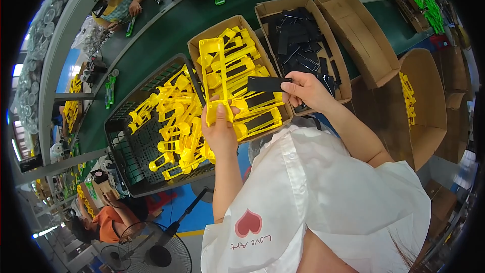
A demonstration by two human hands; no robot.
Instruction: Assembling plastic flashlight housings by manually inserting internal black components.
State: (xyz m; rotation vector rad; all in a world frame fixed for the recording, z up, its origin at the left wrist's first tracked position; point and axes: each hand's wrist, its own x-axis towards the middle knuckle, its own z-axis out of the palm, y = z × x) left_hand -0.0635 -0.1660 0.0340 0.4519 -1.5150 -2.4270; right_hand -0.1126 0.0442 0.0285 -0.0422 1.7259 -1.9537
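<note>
A factory assembly line — a long green conveyor belt [166, 30], cardboard boxes [353, 35] of plastic parts, workers alongside.

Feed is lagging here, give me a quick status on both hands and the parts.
Left hand grips yellow plastic frame, upright. Right hand pinches flat black strip, beside the frame, not yet inserted. Nothing between them; box of yellow parts beneath.

left hand [221, 130]: grips yellow frame [213, 78] upright | right hand [307, 90]: pinches black strip [266, 84] beside it | below: cardboard box [198, 46] of yellow frames
</note>
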